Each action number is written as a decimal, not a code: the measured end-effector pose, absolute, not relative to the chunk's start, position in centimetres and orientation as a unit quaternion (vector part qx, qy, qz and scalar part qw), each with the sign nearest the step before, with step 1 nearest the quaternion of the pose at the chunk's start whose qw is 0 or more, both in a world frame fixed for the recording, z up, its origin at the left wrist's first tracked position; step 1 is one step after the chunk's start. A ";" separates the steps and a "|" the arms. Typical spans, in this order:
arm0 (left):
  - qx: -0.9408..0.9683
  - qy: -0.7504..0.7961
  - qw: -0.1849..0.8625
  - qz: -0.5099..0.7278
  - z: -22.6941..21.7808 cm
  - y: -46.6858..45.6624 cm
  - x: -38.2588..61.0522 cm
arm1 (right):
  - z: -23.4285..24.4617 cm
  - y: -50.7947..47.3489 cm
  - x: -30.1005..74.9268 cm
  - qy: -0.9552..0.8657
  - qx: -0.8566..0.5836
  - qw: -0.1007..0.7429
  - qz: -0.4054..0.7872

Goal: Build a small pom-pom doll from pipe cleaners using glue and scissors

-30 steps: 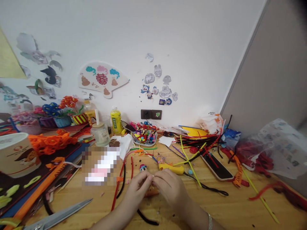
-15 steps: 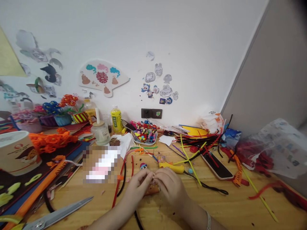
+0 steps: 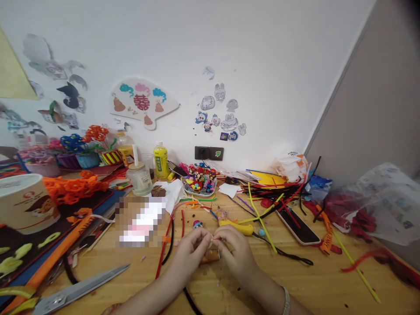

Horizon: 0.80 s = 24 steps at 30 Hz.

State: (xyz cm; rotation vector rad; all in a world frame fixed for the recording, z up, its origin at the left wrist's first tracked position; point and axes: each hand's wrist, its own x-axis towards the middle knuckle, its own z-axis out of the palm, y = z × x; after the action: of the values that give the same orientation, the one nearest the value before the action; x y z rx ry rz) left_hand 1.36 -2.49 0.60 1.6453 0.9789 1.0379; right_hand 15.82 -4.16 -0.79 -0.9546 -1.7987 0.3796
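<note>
My left hand (image 3: 192, 250) and my right hand (image 3: 233, 253) meet over the middle of the wooden table (image 3: 315, 284). Both are curled, fingertips pinched together on a small pale piece between them that I cannot make out. A brown-orange object (image 3: 210, 257) lies on the table just under the fingertips. A tiny figure with a blue and red top (image 3: 197, 224) stands just beyond my left hand. A yellow glue gun (image 3: 236, 227) lies just past my right hand. A silver bracelet (image 3: 286, 301) is on my right wrist.
Red and black pipe cleaners (image 3: 169, 245) lie left of my hands, a heap of them (image 3: 275, 192) at the back right. Scissors (image 3: 78, 291) at the front left, a phone (image 3: 297, 225) to the right, a paper cup (image 3: 28, 203) far left, a plastic bag (image 3: 377, 205) far right.
Both hands stay together and have shifted slightly away from me. The view has tilted a little upward. The brown-orange object shows more between the fingers.
</note>
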 end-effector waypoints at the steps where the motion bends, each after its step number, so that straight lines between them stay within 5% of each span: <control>1: 0.675 0.394 0.461 0.419 0.6 -2.5 1.3 | -0.8 -4.1 15.8 -0.731 -0.399 0.523 0.180; 13: 0.631 0.362 0.556 0.402 0.2 -2.9 1.5 | -1.0 -3.6 15.2 -0.595 -0.409 0.573 0.388; 24: 0.547 0.337 0.638 0.424 0.4 -3.1 2.1 | -1.4 -4.9 15.0 -0.663 -0.470 0.573 0.104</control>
State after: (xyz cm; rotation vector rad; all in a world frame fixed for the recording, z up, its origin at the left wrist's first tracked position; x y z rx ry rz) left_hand 2.09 -3.11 0.37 1.2495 0.7688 0.9673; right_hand 14.96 -4.93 -1.37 -1.1030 -1.5547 0.2431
